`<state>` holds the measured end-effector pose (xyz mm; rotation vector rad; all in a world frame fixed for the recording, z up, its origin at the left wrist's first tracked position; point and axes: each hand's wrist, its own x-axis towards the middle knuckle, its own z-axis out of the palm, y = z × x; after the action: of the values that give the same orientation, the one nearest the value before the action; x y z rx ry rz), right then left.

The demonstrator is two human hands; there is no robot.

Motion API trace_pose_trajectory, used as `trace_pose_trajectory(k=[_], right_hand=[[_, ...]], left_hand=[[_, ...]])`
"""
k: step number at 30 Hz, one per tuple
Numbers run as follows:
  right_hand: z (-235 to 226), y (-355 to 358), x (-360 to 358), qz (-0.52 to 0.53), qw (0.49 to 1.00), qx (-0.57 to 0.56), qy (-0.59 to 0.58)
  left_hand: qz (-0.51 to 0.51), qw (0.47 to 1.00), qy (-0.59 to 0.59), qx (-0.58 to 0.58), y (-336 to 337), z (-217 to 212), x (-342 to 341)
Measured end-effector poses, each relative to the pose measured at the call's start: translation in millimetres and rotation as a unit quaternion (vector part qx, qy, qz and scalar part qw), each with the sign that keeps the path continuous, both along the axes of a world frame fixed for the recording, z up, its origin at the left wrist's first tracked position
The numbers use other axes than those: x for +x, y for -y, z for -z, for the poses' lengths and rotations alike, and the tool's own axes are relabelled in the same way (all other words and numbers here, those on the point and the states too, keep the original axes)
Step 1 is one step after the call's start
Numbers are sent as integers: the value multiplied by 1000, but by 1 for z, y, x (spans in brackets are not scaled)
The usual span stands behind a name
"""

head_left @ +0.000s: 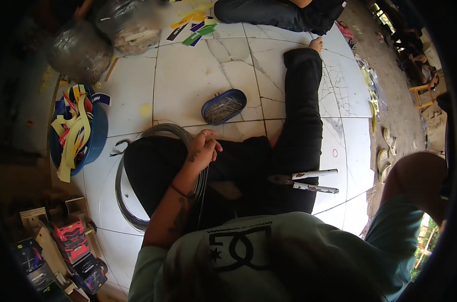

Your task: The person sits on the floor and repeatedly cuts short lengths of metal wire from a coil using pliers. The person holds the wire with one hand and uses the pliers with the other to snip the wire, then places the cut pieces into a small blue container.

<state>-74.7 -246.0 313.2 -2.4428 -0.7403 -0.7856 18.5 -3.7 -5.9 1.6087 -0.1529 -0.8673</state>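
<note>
My left hand (203, 151) is over my bent leg, its fingers curled in. Whatever is between the fingertips is too small to make out. A coil of grey wire (121, 194) loops round that leg, and its strands run beneath the hand and wrist. Across my other thigh lies a pair of pliers (314, 174) with worn white handles spread apart; their dark jaws blend into my black trousers. Beyond my left hand, a blue oval tray (244, 100) holds many thin metal pieces (222, 109). My right arm reaches out at the right edge, its hand out of view.
On the left stands a blue basin (98, 133) of coloured strips. Filled plastic bags (82, 53) sit behind it. Loose strips (193, 30) lie on the cracked white tiles near another person's leg (269, 15). Boxes (70, 241) are at lower left, sandals (384, 158) at right.
</note>
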Motion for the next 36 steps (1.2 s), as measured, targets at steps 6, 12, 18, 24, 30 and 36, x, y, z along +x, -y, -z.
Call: trace_pose_trajectory(k=[6, 12, 18, 24, 30, 36], right_hand=[[150, 35, -92, 185, 856, -162, -454], [227, 38, -168, 238, 797, -308, -463], [198, 23, -132, 285, 768, -12, -573], [216, 3, -48, 94, 691, 369, -615], [261, -11, 19, -22, 614, 427, -664], [271, -18, 29, -32, 542, 480, -689]], left_hand=[[-16, 999, -21, -44, -4, -2, 2], [-29, 998, -34, -40, 0, -1, 0], [-40, 998, -20, -42, -2, -13, -2], [-28, 998, -2, -54, -1, -33, 2], [-41, 997, -16, -67, -3, -42, 11], [-48, 996, -33, -72, -2, -37, 18]])
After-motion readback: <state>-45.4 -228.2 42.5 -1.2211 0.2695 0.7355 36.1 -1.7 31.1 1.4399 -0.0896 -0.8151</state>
